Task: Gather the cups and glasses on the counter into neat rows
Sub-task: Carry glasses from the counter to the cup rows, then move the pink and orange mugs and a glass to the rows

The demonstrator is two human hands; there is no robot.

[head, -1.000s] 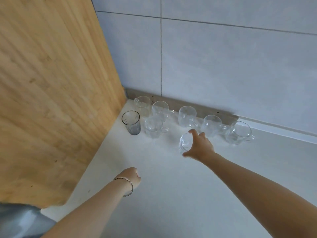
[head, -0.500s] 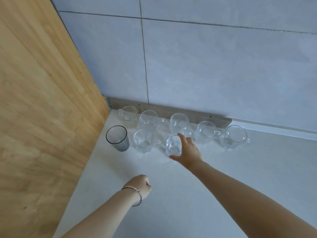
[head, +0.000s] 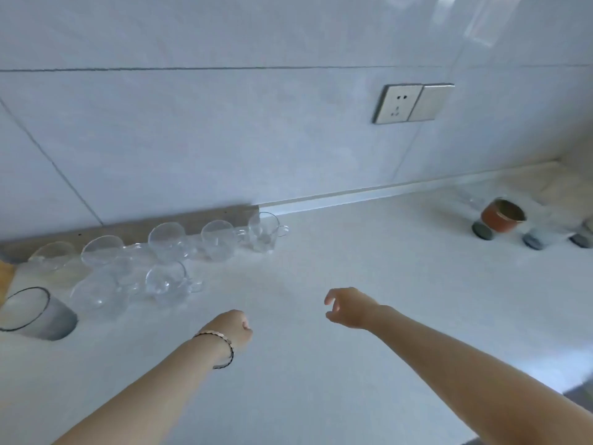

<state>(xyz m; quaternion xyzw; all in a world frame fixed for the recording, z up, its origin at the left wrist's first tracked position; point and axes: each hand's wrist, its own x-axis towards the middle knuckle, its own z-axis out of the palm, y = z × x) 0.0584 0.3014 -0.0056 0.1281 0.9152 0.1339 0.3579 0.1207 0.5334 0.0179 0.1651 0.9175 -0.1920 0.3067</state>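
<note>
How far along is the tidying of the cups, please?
Done: clear cups stand in two rows by the wall, a grey glass at the front row's end. In hand: nothing; left hand and right hand are empty. Left: the brown cup and blurred glasses far right.

The cups [head: 167,242] at ten o'clock are made of clear, glossy glass; the tumbler [head: 35,316] at nine is seen in smoky grey glass. The counter [head: 353,252] is finished smooth and matt, the tiles [head: 224,139] with a faint sheen. The socket [head: 398,104] at one is faced in brushed metal.
</note>
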